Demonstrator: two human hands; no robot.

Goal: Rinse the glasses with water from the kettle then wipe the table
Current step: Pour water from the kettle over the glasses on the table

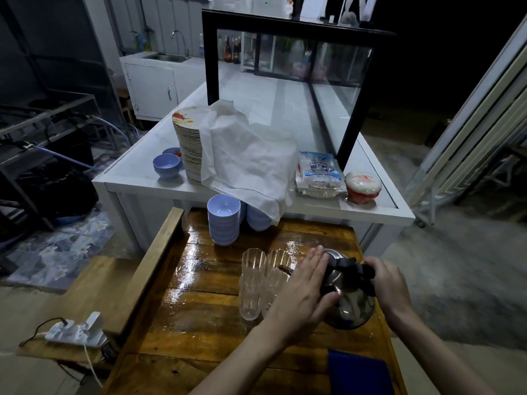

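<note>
Both bare forearms reach in from the near edge, converging toward the centre right. The left hand (306, 283) lies flat with its fingers extended and held together, palm pressed sideways against a rounded surface, thumb tucked underneath. The right hand (389, 283) is curled, fingers wrapped over a dark handle, wrist bent slightly inward. The two hands sit near each other, not touching.

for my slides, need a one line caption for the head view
Right hand grips the kettle handle, left hand flat against its side, beside two glasses on a wet wooden table.
</note>
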